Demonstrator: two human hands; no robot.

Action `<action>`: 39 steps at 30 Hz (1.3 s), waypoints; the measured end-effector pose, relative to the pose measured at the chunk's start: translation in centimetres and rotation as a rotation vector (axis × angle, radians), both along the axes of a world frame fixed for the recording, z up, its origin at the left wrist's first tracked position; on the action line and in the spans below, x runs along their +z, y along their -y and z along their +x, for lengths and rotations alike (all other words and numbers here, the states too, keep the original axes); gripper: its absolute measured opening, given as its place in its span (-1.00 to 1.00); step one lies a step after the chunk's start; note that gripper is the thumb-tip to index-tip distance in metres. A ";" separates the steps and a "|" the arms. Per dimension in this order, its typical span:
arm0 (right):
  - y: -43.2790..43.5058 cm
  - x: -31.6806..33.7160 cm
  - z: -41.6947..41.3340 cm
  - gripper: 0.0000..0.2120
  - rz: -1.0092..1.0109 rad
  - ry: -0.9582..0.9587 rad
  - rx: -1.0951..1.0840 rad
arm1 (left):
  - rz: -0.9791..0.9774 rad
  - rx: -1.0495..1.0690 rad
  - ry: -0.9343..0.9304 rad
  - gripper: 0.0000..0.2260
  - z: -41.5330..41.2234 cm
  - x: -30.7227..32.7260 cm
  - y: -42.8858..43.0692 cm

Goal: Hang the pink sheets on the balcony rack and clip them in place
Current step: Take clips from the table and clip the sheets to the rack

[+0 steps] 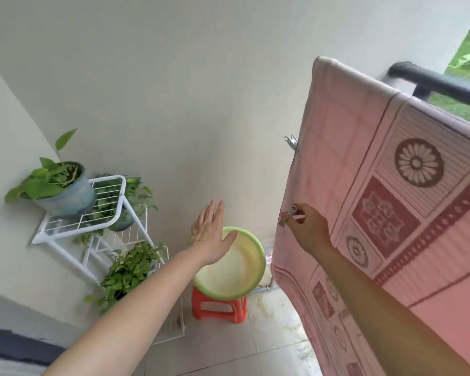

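Pink sheet [337, 131], clip [289, 214] pinched by right hand [307, 229], overhangs tiled floor [269, 335].

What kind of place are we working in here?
Most likely a home balcony: a dark railing with greenery beyond, a pink sheet draped to dry, and potted plants on a white wire stand.

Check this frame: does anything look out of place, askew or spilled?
Only mildly. The green-rimmed basin overhangs the small red stool on every visible side, so it looks tippy. The floor tiles below the pink sheet show pale stains or wet patches. Otherwise nothing stands out.
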State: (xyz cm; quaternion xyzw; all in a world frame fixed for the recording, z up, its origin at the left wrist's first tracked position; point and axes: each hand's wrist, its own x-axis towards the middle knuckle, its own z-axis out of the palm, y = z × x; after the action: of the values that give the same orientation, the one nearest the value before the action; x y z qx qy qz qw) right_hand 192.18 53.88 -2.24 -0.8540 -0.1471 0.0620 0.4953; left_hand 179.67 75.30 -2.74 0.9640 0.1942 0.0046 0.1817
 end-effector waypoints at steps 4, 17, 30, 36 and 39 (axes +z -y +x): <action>-1.1 -1.1 4.8 -0.86 -0.050 -0.040 0.002 | -0.067 -0.021 -0.103 -0.19 5.5 -3.0 -2.2; -8.4 -8.5 2.6 -0.83 -0.320 -0.170 -0.240 | -0.378 -0.387 -0.384 -0.01 16.0 -14.6 -10.6; -3.7 -13.8 -1.9 -0.61 -0.373 -0.248 -0.395 | -0.816 -0.742 -0.525 -0.42 24.7 -21.5 0.2; -4.4 -13.0 -0.8 -0.64 -0.362 -0.237 -0.363 | -0.937 -0.598 -0.430 -0.73 25.3 -24.6 0.5; -5.2 -11.8 0.2 -0.66 -0.309 -0.214 -0.366 | -0.934 -0.523 -0.398 -0.74 24.8 -26.1 0.9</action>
State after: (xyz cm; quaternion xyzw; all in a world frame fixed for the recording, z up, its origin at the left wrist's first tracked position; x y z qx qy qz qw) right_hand 192.41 59.04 -14.09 -0.9205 0.0741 0.0832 0.3745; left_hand 204.45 74.43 -28.80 0.7795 -0.0392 -0.3084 0.5437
